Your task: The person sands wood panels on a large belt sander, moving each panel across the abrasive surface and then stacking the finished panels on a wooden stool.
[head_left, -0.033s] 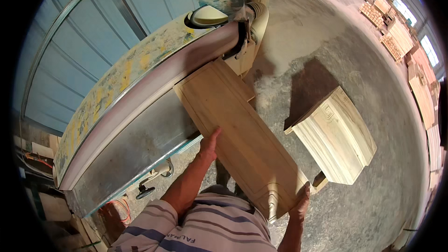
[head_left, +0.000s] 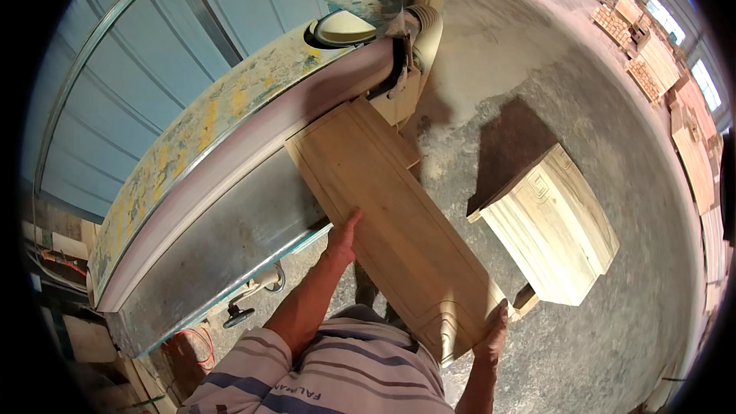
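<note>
A long wooden panel (head_left: 399, 218) with a fine groove running near its border lies slantwise in front of me. Its far end rests over the grey metal table (head_left: 222, 238) of an edge belt sander and meets the pinkish sanding belt (head_left: 253, 172). My left hand (head_left: 343, 239) grips the panel's left long edge, thumb on the upper side, fingers hidden beneath. At the near right corner my right hand (head_left: 493, 335) is closed around the edge, most of its fingers out of sight. A bright, curved strip of light falls across the panel's near end.
A pale stack of carved wooden panels (head_left: 556, 222) stands on the concrete floor to the right. Behind the sander's paint-worn cover (head_left: 207, 119) rises a blue corrugated wall (head_left: 153, 54). A ribbed hose (head_left: 425, 19) sits at its far end; a handwheel (head_left: 239, 316) hangs below the table.
</note>
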The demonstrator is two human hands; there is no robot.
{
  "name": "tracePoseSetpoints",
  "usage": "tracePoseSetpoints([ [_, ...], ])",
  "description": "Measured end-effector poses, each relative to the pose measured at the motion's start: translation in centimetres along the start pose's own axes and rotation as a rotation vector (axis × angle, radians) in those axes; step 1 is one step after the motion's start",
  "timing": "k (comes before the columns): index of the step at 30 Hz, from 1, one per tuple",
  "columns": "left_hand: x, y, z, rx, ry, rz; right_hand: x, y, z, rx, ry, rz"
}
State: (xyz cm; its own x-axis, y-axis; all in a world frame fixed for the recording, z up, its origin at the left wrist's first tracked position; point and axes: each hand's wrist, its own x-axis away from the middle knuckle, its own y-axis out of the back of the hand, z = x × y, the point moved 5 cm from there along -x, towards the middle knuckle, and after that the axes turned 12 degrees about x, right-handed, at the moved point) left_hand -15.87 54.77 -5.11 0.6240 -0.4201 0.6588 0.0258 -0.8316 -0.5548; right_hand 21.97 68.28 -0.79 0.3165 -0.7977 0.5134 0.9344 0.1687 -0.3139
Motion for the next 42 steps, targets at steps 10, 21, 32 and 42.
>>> tracePoseSetpoints([
  [10, -5.2, 4.4, 0.3, -0.152, -0.135, 0.169, -0.9, 0.8, -1.9, 0.169, 0.227, -0.029],
  [21, -3.5, 2.1, -0.2, -0.008, 0.058, 0.093, -0.2, -0.4, -0.1, 0.011, 0.072, -0.166],
  [32, -4.4, 2.4, 0.1, -0.045, 0.087, 0.170, -0.4, -0.2, -0.3, 0.097, 0.139, -0.032],
  [42, -2.9, 1.9, 1.0, -0.085, 0.062, 0.212, 0.2, 1.4, 0.0, 0.372, 0.165, -0.117],
])
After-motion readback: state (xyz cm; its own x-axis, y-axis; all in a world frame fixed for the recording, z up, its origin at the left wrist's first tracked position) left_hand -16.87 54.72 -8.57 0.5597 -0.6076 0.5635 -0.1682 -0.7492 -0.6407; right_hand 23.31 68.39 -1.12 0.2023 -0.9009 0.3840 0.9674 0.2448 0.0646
